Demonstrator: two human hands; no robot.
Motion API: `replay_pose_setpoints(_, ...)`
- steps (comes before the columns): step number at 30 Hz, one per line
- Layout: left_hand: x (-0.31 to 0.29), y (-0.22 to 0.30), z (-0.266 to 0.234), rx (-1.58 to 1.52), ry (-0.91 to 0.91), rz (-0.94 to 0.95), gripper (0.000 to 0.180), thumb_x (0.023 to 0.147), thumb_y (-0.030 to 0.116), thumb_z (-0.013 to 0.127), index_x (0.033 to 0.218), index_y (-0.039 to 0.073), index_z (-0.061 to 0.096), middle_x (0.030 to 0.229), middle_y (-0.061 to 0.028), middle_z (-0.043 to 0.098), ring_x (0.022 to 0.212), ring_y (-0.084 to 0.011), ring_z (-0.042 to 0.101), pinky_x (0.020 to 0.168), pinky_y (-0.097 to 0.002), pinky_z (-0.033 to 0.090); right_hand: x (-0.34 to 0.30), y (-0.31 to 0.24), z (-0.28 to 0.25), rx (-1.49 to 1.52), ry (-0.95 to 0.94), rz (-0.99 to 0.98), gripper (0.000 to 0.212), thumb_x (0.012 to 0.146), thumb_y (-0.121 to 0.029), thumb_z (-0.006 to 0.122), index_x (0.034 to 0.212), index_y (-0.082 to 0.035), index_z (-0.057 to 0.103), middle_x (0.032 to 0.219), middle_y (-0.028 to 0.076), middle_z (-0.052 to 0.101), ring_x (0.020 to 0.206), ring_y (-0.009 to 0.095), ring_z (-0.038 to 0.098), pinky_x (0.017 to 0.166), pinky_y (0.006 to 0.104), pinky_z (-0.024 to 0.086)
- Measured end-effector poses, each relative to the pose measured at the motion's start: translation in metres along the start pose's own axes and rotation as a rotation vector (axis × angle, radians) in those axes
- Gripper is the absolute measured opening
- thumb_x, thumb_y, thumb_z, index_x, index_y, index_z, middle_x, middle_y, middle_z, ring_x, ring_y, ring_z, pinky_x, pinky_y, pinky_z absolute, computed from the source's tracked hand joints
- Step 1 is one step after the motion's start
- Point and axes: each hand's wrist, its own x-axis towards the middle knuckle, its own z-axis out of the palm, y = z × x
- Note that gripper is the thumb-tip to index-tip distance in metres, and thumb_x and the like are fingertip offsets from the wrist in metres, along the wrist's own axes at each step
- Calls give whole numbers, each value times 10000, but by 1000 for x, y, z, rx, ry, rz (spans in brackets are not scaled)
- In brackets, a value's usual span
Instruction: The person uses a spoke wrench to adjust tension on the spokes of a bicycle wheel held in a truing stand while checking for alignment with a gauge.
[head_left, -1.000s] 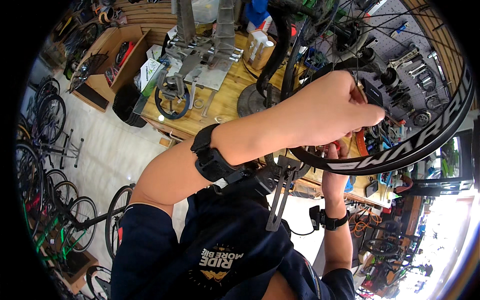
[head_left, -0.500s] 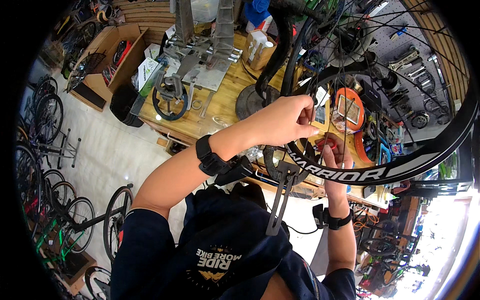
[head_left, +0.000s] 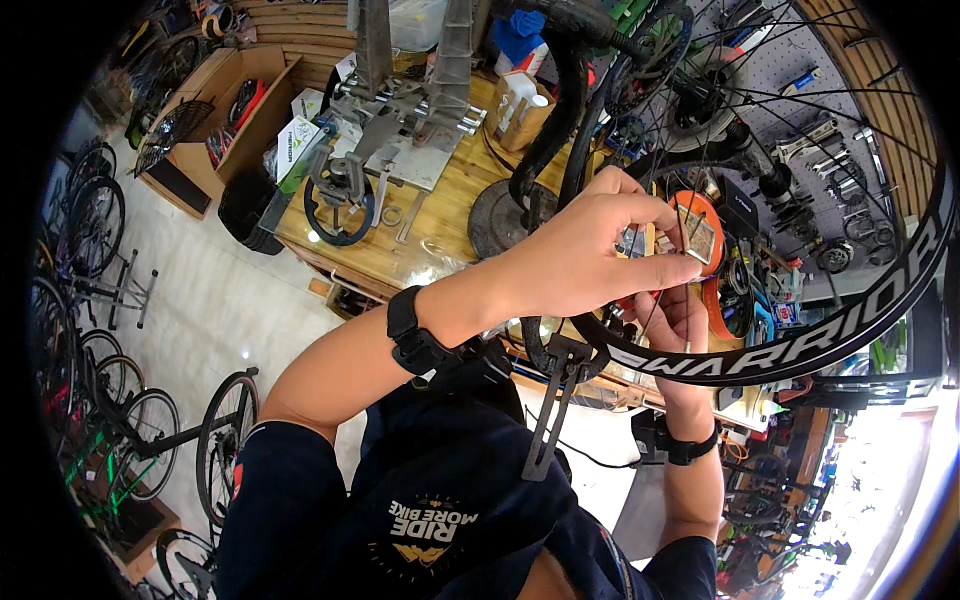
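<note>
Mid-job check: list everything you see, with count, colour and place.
bicycle wheel: 1, black, upper right
red object: 1, red, centre right, partly hidden
workbench: 1, brown wood, upper centre
metal fixture: 1, grey, workbench's left
dish: 1, orange, centre right
cloth: 1, blue, top centre
tools: several, mostly silver, pegboard
large box: 1, brown, upper left
bicycles: several, mixed, left side
wrist straps: 2, black, centre, lower right
left hand: 1, bare, centre right
right hand: 1, bare, below left hand

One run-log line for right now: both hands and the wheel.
left hand: at wheel, grip unclear | right hand: near wheel, at red item, grip partly hidden | bench: in front of person
</note>
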Motion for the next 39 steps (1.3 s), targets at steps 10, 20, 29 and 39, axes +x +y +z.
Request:
replay_pose_setpoints(10, 3, 6, -1, 17, 1, -66, 371, 864, 359, 768, 1077, 61, 706, 1060, -63, 570, 1027, -170, 505, 851, -314, 457, 6, -23, 9, -98, -106, 29, 267, 939, -106, 692, 1154, 18, 593, 938, 28, 669, 842, 87, 625, 740, 235, 503)
replay_pose_setpoints(20, 3, 0, -6, 12, -46, -25, 373, 847, 342, 788, 1075, 59, 709, 1083, -73, 552, 1065, -197, 520, 904, -326, 449, 22, 1, 21, 260, 99, 134, 161, 814, -76, 789, 828, 34, 672, 653, 29, 638, 622, 80, 598, 570, 251, 481)
replay_pose_setpoints(29, 3, -5, -7, 18, -62, -1, 342, 839, 322, 793, 1038, 56, 713, 1048, -71, 576, 1046, -182, 531, 901, -294, 430, 20, 3, 16, -198, -28, 17, 225, 908, -151, 633, 1038, 27, 590, 871, 44, 644, 819, 115, 627, 738, 268, 521)
replay_pose_setpoints(39, 5, 0, -8, 34, -49, 3, 315, 837, 324, 790, 983, 53, 724, 1009, -71, 599, 1038, -206, 544, 898, -316, 432, 15, -5, 2, -182, -198, 141, 211, 902, -63, 701, 1071, 31, 615, 896, 57, 723, 825, 102, 671, 733, 239, 528)
